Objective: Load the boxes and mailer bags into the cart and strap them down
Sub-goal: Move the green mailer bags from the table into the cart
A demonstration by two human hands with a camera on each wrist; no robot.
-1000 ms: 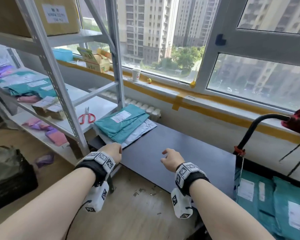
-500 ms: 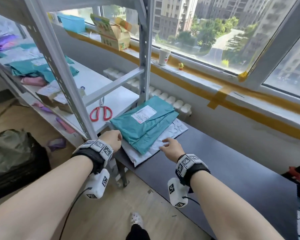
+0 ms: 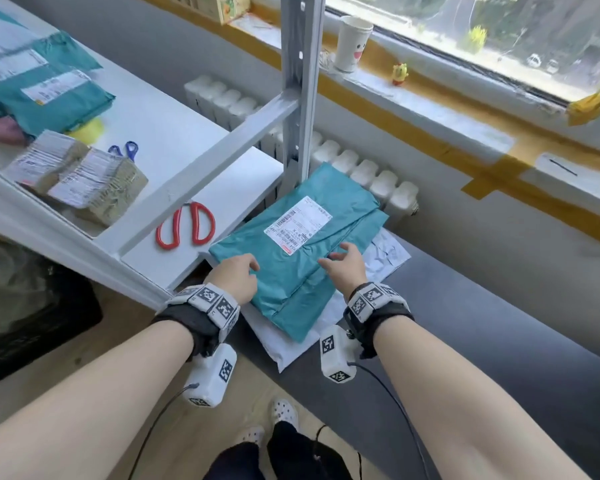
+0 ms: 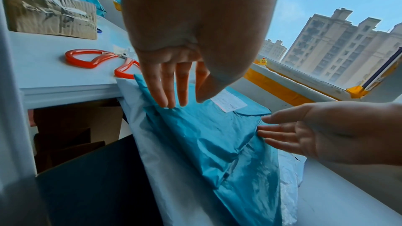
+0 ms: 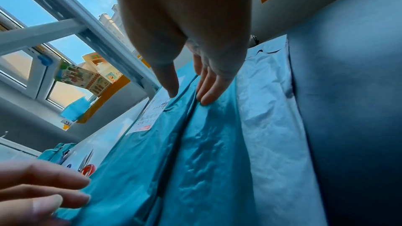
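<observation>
Now both hands lie flat-fingered on the teal mailer bag (image 3: 302, 251), gripping nothing: the left hand (image 3: 236, 277) at its near-left corner, the right hand (image 3: 347, 268) along its right fold. It tops a white mailer bag (image 3: 291, 344) on the dark worktop (image 3: 499, 341). Its white shipping label (image 3: 297, 225) carries barcodes; the print is too small to read.

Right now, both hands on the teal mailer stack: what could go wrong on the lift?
1. The left hand and right hand rest open on the top teal mailer; a lift may take only that one and leave the white mailer underneath.
2. The stack overhangs the dark table edge, so the white one may slide off.
3. The red scissors lie close beside the stack and could get dragged along.
</observation>
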